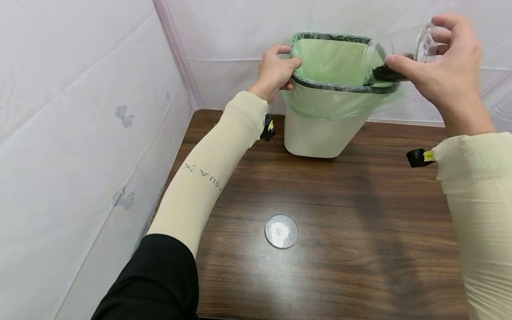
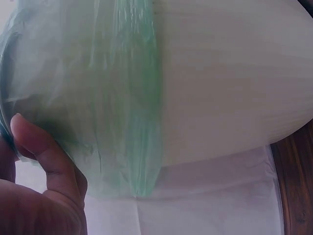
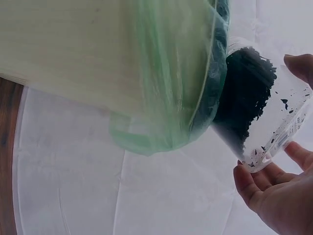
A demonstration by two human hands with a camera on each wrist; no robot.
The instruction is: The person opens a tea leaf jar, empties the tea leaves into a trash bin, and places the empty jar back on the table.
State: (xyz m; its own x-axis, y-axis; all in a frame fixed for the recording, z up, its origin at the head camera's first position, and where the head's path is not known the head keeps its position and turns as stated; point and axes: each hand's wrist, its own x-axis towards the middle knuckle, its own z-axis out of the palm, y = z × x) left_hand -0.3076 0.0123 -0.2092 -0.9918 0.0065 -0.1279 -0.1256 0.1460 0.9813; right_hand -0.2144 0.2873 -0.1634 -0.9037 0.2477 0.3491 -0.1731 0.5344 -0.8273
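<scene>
A cream trash bin [image 1: 320,133] lined with a green plastic bag [image 1: 332,58] stands against the back wall. My left hand [image 1: 276,71] grips the bin's left rim, thumb over the top edge and fingers on the outer side. In my right hand [image 1: 456,66] a clear jar [image 1: 404,42] is tilted on its side, its mouth over the bin's right rim. Dark flaky bits [image 3: 247,88] lie along the jar's lower side and reach its mouth. The right wrist view shows thumb and fingers spread around the jar's base end.
A clear round lid [image 1: 281,231] lies flat on the brown wooden table [image 1: 340,249] in front of the bin. White sheeting [image 1: 80,133] with pale bow prints covers the left side, and more hangs behind the bin.
</scene>
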